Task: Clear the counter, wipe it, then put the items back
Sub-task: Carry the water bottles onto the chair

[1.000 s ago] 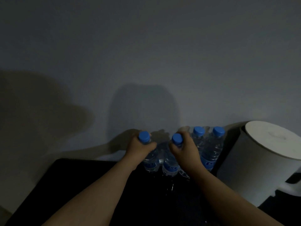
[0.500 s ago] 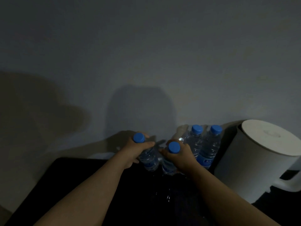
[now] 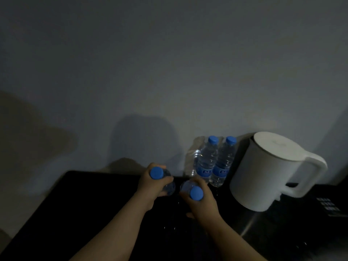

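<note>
Murky: dimness is swallowing the counter (image 3: pixel 84 204); the lid (image 3: pixel 276 146) is hiding the kettle (image 3: pixel 259 178) inside.
Left hand (image 3: pixel 150 187): fingers curling round left bottle (image 3: pixel 157 173), over the counter.
Right hand (image 3: pixel 203 203): gripping right bottle (image 3: pixel 195 193) beside it.
Standing bottles (image 3: pixel 207 161): holding water, beside kettle.

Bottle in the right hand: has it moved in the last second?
Yes. The right hand has drawn its bottle toward the person, away from the two standing bottles.
</note>
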Demonstrator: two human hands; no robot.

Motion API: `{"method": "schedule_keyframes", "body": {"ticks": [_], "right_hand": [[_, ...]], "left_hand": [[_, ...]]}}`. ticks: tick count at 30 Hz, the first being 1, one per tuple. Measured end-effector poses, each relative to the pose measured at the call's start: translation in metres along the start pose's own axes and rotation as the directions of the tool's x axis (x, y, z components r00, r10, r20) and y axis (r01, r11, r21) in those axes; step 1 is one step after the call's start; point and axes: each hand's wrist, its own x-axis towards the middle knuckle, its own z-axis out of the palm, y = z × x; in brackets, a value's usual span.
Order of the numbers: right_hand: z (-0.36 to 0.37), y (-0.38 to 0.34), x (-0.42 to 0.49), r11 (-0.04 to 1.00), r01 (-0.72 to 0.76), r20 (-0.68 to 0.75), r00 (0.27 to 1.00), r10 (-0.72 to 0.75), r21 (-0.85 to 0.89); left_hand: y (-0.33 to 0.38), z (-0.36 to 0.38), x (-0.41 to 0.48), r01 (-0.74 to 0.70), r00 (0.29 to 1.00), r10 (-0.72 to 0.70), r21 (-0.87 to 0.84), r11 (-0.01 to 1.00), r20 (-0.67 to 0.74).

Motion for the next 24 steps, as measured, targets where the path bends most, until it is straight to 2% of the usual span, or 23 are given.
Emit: {"method": "schedule_keyframes", "body": {"ticks": [3, 7, 15, 24], "right_hand": [[-0.010, 0.000, -0.022, 0.947, -0.103, 0.022, 0.995, 0.101, 0.304], [-0.027, 0.001, -0.046, 0.849, -0.148, -0.059, 0.977, 0.205, 0.507], [-0.077, 0.021, -0.131, 0.832, -0.197, -0.063, 0.961, 0.267, 0.519], [-0.205, 0.062, -0.262, 0.854, -0.074, -0.206, 0.956, 0.207, 0.515]], "left_hand": [[-0.009, 0.000, -0.029, -0.012, 1.000, 0.012, -0.001, 1.000, -0.014], [-0.016, 0.007, -0.063, -0.017, 1.000, 0.016, 0.058, 0.998, 0.021], [-0.032, 0.030, -0.139, 0.050, 0.998, -0.051, -0.026, 0.998, -0.045], [-0.055, 0.136, -0.279, 0.031, 0.997, -0.027, -0.060, 0.998, 0.068]]}}
